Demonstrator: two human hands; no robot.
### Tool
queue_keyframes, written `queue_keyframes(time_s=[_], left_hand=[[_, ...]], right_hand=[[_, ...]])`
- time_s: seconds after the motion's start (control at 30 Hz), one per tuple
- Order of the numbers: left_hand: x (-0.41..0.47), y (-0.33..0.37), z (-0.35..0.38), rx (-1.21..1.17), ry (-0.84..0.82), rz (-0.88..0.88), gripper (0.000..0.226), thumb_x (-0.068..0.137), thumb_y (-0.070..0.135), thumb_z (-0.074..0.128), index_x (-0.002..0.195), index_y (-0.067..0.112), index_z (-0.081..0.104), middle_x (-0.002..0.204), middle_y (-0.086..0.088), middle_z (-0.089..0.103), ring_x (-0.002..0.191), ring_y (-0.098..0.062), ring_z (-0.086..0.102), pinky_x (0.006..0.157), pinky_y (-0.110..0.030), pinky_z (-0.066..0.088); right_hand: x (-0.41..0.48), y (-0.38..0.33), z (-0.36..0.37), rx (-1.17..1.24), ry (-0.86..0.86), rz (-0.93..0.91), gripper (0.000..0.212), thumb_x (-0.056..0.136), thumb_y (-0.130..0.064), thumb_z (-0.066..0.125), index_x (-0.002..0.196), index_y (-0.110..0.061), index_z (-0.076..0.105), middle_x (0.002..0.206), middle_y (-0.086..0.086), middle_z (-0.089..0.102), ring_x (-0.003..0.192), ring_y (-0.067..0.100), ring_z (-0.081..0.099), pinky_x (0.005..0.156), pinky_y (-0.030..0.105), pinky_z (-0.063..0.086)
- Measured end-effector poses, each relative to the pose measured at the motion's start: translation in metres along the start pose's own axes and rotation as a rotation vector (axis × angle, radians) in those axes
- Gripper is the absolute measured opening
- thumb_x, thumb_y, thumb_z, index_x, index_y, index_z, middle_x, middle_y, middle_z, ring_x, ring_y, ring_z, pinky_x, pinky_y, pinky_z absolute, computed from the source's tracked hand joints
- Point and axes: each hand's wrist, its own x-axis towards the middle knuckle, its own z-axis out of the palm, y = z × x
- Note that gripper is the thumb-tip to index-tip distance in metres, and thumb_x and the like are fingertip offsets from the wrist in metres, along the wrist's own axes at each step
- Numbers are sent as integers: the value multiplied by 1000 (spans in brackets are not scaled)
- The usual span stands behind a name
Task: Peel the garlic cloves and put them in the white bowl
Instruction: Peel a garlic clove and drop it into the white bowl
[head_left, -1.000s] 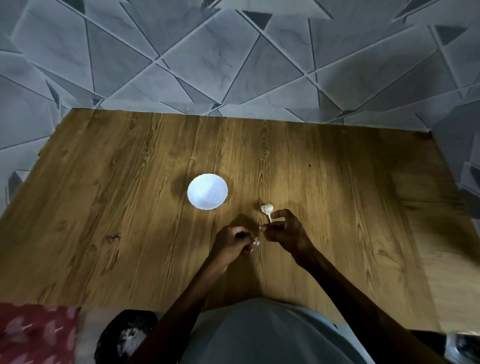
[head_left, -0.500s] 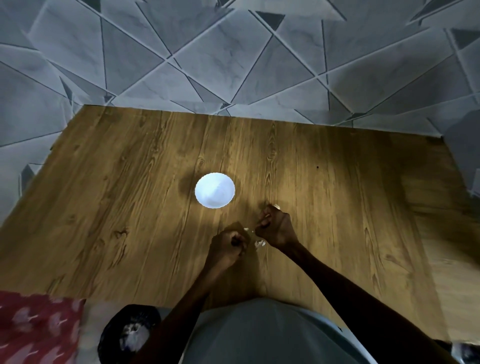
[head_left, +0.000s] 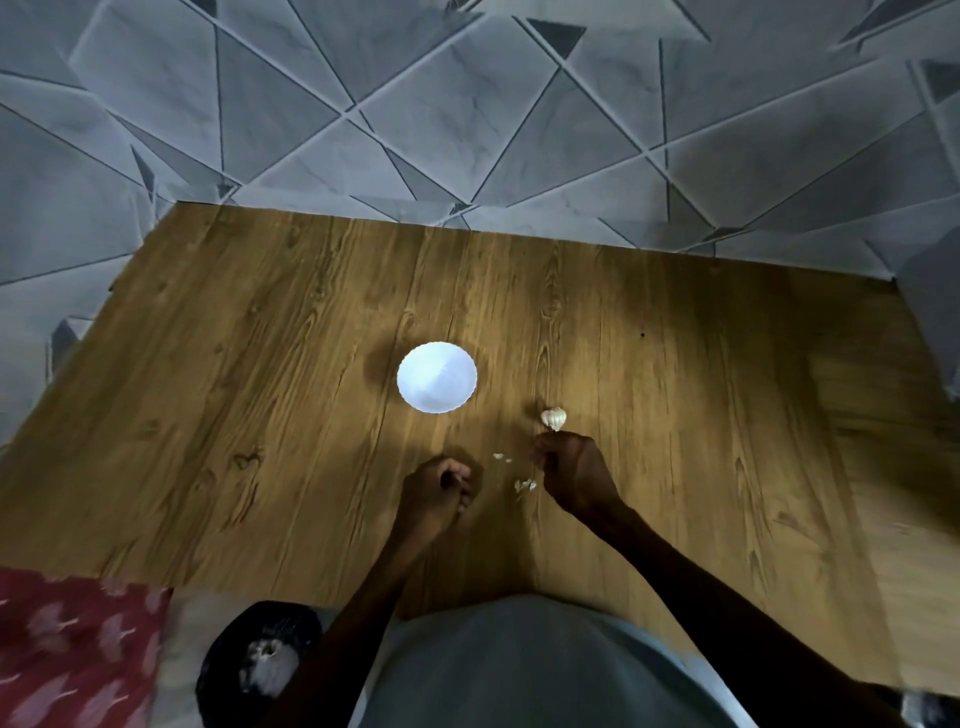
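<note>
Peeling goes best with short, firm pinches; the left hand (head_left: 439, 493) and right hand (head_left: 574, 473) are curled, contents hidden, and the garlic (head_left: 554, 418) lies just right of the white bowl (head_left: 410, 402)

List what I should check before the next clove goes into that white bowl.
1. Is the white bowl upright and unblocked? Ok.
2. Are peeled cloves already inside it? Cannot tell; the interior is washed out.
3. Is the garlic bulb close to the right hand? Ok.
4. Is the left hand holding a clove? Cannot tell; its fingers are curled.
5. Are the peel scraps on the table, outside the bowl? Ok.
</note>
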Motion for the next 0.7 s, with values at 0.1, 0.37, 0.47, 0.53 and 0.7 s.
queue_keyframes(time_s=[0.1,0.37,0.47,0.53,0.7], left_hand=[[-3,-1,-2,46,25,26,22,93,0,52,90,14,69,84,-7,73,61,-9,65,63,-26,55],[-15,2,-7,106,4,52,14,86,12,61,91,22,70,93,1,73,86,-19,70,86,-37,55],[-17,0,-6,55,-5,33,10,78,23,60,79,29,68,84,0,73,83,-23,70,84,-40,57],[-16,-3,-4,27,4,36,16,70,35,54,76,30,67,81,2,73,80,-21,70,81,-38,57],[-20,-3,0,-41,2,48,14,94,11,57,94,15,71,82,-2,72,70,-10,67,65,-19,53]], right_hand=[[-14,-9,3,-154,-47,-282,16,88,-11,55,91,-11,71,95,7,70,85,23,66,72,32,52],[-16,1,21,-388,-130,-762,12,88,-12,63,97,-8,70,102,9,68,96,28,65,84,39,56],[-26,17,6,-406,-112,-700,12,88,-13,64,97,-10,72,105,7,68,99,26,65,80,38,57],[-34,17,-3,-324,-55,-531,14,87,-13,68,100,-12,73,110,7,69,103,25,65,82,35,57],[-47,1,-2,-238,33,-138,31,87,-9,69,117,-6,66,123,13,62,107,32,61,85,38,56]])
